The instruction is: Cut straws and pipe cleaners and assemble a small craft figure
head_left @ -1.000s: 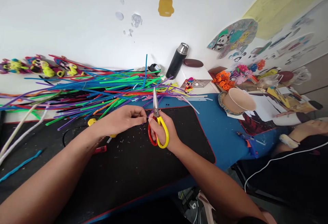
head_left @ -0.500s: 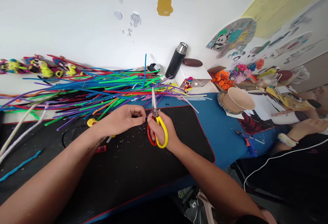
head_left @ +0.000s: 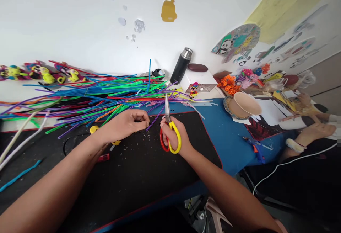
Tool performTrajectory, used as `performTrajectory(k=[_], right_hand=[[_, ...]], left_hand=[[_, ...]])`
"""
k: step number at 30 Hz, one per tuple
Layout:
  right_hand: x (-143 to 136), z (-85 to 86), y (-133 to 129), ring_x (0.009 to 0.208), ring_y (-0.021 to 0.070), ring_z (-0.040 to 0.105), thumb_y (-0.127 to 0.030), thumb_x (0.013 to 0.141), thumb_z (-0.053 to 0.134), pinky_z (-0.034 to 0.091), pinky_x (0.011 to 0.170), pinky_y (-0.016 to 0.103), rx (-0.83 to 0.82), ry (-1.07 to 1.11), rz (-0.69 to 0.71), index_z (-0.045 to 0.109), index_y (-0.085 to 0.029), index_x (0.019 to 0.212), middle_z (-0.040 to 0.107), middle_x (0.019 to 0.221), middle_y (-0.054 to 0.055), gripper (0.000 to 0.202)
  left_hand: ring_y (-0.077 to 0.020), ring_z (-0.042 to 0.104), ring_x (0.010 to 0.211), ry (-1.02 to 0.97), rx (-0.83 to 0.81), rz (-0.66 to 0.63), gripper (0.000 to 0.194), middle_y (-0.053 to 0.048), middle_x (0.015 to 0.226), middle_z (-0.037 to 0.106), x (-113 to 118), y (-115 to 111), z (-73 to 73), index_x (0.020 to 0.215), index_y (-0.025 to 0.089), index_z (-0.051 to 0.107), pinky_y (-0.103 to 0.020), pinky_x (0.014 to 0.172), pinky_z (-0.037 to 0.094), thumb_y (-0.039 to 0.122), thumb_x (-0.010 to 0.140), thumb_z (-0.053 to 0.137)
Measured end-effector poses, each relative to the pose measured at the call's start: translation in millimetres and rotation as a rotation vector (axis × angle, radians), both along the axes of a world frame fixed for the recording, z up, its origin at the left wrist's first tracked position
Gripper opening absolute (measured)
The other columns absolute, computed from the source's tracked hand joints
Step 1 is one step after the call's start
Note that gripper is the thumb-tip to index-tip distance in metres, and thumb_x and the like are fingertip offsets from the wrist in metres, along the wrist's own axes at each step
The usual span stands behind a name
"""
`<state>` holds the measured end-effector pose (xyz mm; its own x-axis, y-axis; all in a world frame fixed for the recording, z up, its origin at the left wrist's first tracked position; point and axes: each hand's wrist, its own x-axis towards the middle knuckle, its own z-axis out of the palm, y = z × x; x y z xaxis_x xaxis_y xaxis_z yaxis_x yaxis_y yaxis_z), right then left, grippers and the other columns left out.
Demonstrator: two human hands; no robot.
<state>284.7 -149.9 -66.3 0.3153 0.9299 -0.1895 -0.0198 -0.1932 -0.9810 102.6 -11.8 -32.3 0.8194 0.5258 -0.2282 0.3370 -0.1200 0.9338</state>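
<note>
My left hand (head_left: 134, 121) is pinched closed above the black mat (head_left: 138, 176); a tiny dark bit shows at its fingertips, too small to name. To its right, my right hand (head_left: 174, 133) is wrapped round the scissors (head_left: 175, 144), which have one red and one yellow handle loop. Their blades point up and away, near the pile of coloured pipe cleaners (head_left: 106, 92). A gap separates the two hands. Small pale scraps lie on the mat below my left hand.
Fuzzy figures (head_left: 48, 74) lie at the back left. A black thermos (head_left: 181, 65) stands beside a white box (head_left: 204, 80). At right are a beige bowl (head_left: 245, 105), a blue glue gun (head_left: 258, 151) and another person's arm (head_left: 311, 135).
My right hand and the scissors have moved right, away from my left hand, widening the gap. My left hand has shifted slightly left. The view has tilted a little upward.
</note>
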Motion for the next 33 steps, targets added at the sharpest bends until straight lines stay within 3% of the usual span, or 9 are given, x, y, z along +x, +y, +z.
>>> performTrajectory(k=[12,23,33], right_hand=[[33,-14.3,-18,0.033,0.0121,0.047,-0.052,0.087,0.073,0.038,0.035,0.021,-0.148,-0.086,0.024,0.059,-0.025,0.088,0.052,0.048,-0.011,0.031],[32,-17.5,-19,0.035,0.0118,0.048,-0.06,0.09,0.072,0.039,0.038,0.022,-0.121,-0.087,-0.035,0.058,-0.024,0.089,0.053,0.05,-0.011,0.038],[30,-14.6,-19,0.034,0.0109,0.046,-0.061,0.087,0.075,0.037,0.037,0.022,-0.103,-0.059,-0.022,0.059,-0.024,0.091,0.053,0.048,-0.011,0.04]], left_hand=[[-0.0133,0.045,0.063,-0.001,0.03,-0.005,0.03,0.003,0.07,0.057,0,1,1.9,0.08,0.022,0.069,-0.026,0.06,0.035,0.051,0.083,0.073],[-0.0147,0.049,0.07,-0.021,-0.018,0.008,0.028,0.002,0.076,0.062,-3,4,-6.6,0.083,0.021,0.069,-0.028,0.067,0.038,0.049,0.085,0.075],[-0.0139,0.049,0.066,-0.022,0.005,0.024,0.029,0.002,0.073,0.061,0,3,-7.9,0.081,0.022,0.07,-0.026,0.062,0.04,0.05,0.083,0.075]])
